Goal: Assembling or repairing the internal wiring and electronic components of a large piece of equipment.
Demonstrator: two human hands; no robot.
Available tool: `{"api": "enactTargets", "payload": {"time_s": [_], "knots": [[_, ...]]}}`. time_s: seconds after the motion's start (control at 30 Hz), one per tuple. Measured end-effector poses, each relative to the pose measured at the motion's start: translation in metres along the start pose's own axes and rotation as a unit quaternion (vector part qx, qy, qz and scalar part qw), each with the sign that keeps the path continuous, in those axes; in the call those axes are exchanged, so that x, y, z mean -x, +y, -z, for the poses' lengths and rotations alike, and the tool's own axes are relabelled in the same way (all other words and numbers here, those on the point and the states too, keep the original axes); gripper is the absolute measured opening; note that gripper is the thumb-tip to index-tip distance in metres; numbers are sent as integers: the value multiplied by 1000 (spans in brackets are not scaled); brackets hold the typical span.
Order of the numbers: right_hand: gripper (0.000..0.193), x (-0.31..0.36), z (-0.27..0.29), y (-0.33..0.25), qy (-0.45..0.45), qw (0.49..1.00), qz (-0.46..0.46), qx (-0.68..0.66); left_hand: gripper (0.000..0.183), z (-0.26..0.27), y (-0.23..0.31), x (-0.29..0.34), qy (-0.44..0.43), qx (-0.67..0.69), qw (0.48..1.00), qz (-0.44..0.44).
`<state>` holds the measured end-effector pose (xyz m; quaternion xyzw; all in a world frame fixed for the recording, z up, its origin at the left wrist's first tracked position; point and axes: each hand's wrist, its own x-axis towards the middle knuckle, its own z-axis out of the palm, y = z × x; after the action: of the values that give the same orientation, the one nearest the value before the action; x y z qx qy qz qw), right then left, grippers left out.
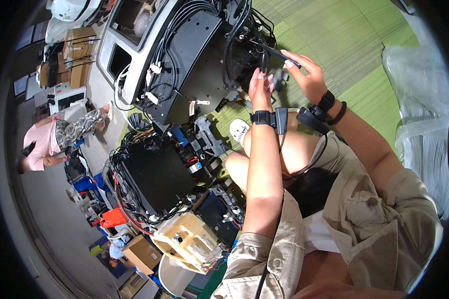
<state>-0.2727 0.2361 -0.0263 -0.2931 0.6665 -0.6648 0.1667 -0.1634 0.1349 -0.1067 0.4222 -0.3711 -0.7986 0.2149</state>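
In my right hand (308, 77) is a slim black screwdriver (283, 57), gripped between thumb and fingers. Its thin shaft points up and left into the dark end of a black metal chassis (197, 37) crowded with cables. My left hand (261, 92) is raised just left of it, fingers closed below a dark cable (264, 61); what they pinch is hidden. A blurred dark grey part (281, 79) shows between the two hands. Both wrists wear black straps with small devices.
Left of my knees are a black box (157, 174) ringed with wires and a cream plastic housing (187, 239). A grey-framed machine (105, 65) stands behind the chassis. Clear plastic wrapping (419, 84) lies at the right on green flooring (334, 30). Another person (47, 142) is at the far left.
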Motion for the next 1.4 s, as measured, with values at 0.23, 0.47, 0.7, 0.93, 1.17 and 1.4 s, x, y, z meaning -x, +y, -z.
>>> {"api": "enactTargets", "payload": {"time_s": [0.23,0.47,0.7,0.93,1.17,1.4], "knots": [[27,-8,-11,5,8,999,33,22,46,15,2,15,60,43,997,-9],[27,-8,-20,10,10,997,29,67,33,26,6,34,95,103,989,-36],[27,-9,-22,11,43,984,57,161,34,38,4,37,119,134,983,-38],[38,-12,-24,9,-56,969,-54,233,35,40,3,46,128,43,988,-76],[37,-14,-18,14,-47,982,-50,174,28,37,50,58,71,-52,982,-166],[37,-16,-4,21,-4,994,-33,104,18,64,101,114,17,-698,625,-349]]}}
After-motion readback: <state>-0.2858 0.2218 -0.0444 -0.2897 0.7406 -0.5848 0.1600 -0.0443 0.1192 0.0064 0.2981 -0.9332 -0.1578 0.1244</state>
